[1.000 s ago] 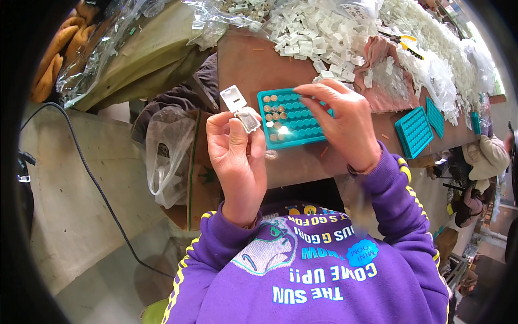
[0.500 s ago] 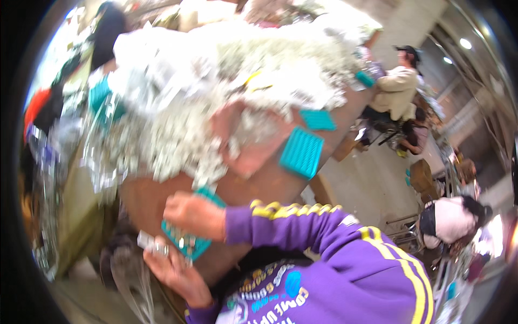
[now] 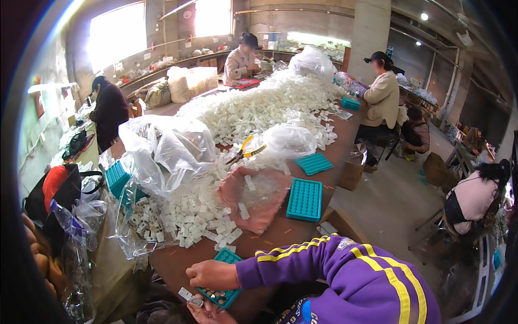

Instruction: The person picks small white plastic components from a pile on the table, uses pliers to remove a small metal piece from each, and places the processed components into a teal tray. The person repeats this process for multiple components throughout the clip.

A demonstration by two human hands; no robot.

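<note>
At the near table edge lies a teal tray (image 3: pixel 229 256) with rows of pockets and small round metal-coloured pieces (image 3: pixel 221 296) in its near part. My right hand (image 3: pixel 215 274) is over this tray, its fingers bent together in a pinch; whatever is between them is hidden. Lower down, beside the tray's near left corner, my left hand (image 3: pixel 208 313) holds a small white plastic piece (image 3: pixel 186 294), which sticks out past the fingertips. Something clear and shiny also shows at those fingers, too small to make out.
A large heap of small white plastic pieces (image 3: pixel 243 102) covers the table, with plastic bags (image 3: pixel 167 148), yellow-handled pliers (image 3: pixel 246 151) and a pink cloth (image 3: pixel 261 202). Teal trays (image 3: pixel 304 200) lie to the right. Several people work around the room, one seated at the table's right side (image 3: pixel 380 94).
The view has tilted up, so the table and both hands appear lower and the far room shows. My right hand stays over the tray; my left still holds the white piece.
</note>
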